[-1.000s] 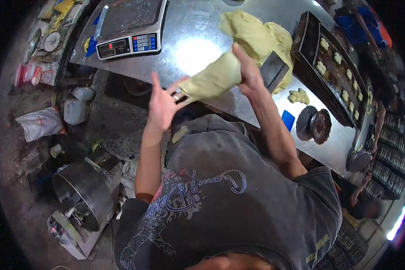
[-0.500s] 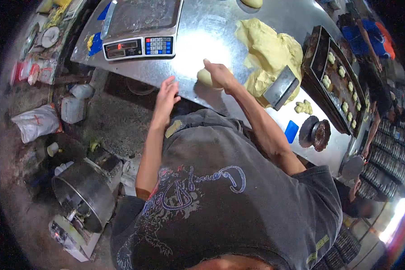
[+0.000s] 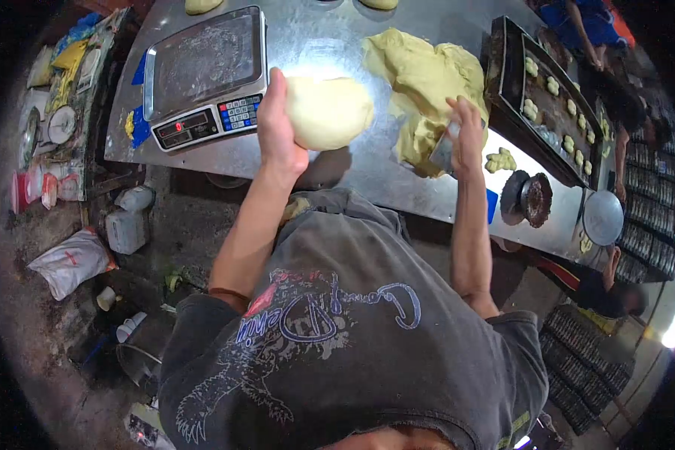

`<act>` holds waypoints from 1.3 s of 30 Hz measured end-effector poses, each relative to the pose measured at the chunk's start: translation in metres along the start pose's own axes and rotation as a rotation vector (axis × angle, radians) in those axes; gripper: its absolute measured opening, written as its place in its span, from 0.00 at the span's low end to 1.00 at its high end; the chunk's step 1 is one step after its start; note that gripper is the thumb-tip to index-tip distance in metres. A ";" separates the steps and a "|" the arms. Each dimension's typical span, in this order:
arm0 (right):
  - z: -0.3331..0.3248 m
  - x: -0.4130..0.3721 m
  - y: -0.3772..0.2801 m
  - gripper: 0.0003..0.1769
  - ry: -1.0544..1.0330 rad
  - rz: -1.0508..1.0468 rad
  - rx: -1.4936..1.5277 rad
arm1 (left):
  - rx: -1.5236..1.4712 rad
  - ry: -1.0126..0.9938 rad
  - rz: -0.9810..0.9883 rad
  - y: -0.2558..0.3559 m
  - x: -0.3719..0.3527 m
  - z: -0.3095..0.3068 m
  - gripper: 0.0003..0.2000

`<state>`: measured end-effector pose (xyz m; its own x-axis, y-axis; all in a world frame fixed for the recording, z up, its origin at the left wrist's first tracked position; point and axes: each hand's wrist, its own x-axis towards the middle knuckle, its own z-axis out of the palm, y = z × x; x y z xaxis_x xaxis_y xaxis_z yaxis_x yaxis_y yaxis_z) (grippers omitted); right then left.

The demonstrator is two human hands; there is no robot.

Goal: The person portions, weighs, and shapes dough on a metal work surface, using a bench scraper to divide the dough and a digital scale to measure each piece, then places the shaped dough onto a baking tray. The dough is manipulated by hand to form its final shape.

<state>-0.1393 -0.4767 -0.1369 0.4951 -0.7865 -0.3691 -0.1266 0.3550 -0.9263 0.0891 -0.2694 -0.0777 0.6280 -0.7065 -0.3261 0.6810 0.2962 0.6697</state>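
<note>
A smooth, pale ball of dough (image 3: pixel 330 112) rests on my left hand (image 3: pixel 281 131). The thumb is up at its left side, and the other fingers are hidden behind the dough. My right hand (image 3: pixel 466 139) is at the front of a large yellow mass of dough (image 3: pixel 427 67), its fingers curled at a metal dough scraper (image 3: pixel 442 153) whose blade stands against the dough. Left of the dough ball is a digital scale (image 3: pixel 206 67) with a bare platform and a red 0 on its display.
A dark baking tray (image 3: pixel 514 90) with several small dough pieces lies at the right. Near it are a dough scrap (image 3: pixel 500 160), a brown round mould (image 3: pixel 536 200) and a round metal disc (image 3: pixel 604 217). Other people's arms (image 3: pixel 589 37) show at the right edge.
The dough ball has come off the table onto my left hand. My right hand has left the ball and moved right to the scraper. The view has shifted slightly.
</note>
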 end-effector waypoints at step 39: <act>0.052 -0.152 -0.103 0.35 -0.518 -0.935 -0.487 | 1.180 -0.584 1.027 -0.010 -0.073 0.097 0.49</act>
<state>-0.1568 -0.3670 0.0189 0.8461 -0.2994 0.4410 0.2118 -0.5703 -0.7936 0.0001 -0.2827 0.0040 0.2033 -0.7480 0.6318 -0.7065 0.3347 0.6236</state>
